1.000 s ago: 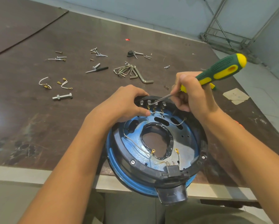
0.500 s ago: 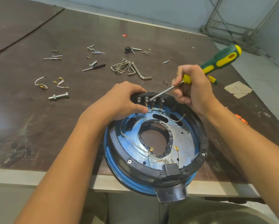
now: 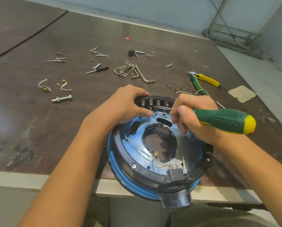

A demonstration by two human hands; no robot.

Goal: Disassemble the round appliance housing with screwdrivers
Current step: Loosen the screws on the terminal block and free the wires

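Observation:
The round housing (image 3: 190, 145), blue metal with a black plastic ring and a central hole, lies tilted over the table's near edge. My left hand (image 3: 125, 105) grips its far rim, thumb on the blue plate. My right hand (image 3: 194, 117) holds the green and yellow screwdriver (image 3: 223, 121) nearly level. Its thin blade (image 3: 161, 107) points left along the row of metal terminals (image 3: 155, 103) under the far rim. Thin white wires (image 3: 137, 142) with gold ring lugs run across the plate.
On the brown table (image 3: 30, 128) lie hex keys (image 3: 133, 72), scattered screws (image 3: 97, 52), a bolt with nut (image 3: 62, 99), short wires with terminals (image 3: 55, 86) and green-yellow pliers (image 3: 204, 80). A metal frame (image 3: 235, 30) stands on the floor at the far right.
My right hand has swung the screwdriver handle down and to the right, so the shaft lies almost level. The pliers have come into view. My left hand keeps its grip on the rim.

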